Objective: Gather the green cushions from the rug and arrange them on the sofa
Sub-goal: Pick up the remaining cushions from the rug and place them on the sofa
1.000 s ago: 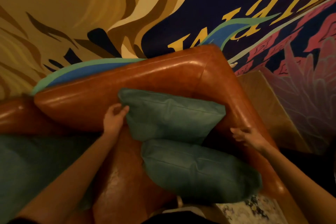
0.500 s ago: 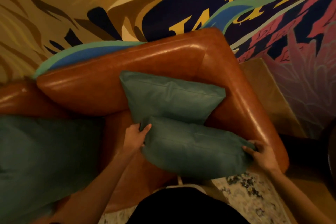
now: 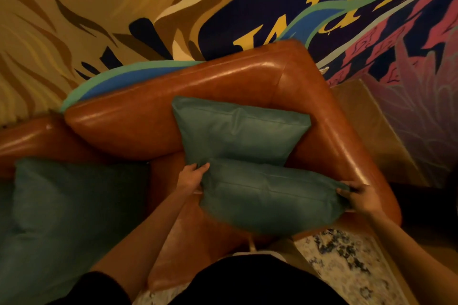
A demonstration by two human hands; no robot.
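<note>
Gripping the front cushion (image 3: 270,198) at both ends, I had my left hand (image 3: 192,178) curled round its left corner and my right hand (image 3: 359,197) pinching its right end, thumb on top. A second before, the left hand was at the edge of the back cushion (image 3: 238,131) and the right rested on the sofa's arm; both had since dropped to the lower cushion and drawn it up. It now sat at the front of the seat of the brown leather sofa (image 3: 223,82), its top edge touching the back cushion, which leaned in the corner where back meets arm. A third cushion (image 3: 69,218) (dim in this light) lay on the seat well to the left. The patterned rug (image 3: 347,267) showed at the sofa's foot, no cushion on the strip in view. By my reckoning the back one was settled, and this was a straightening of the pair.
</note>
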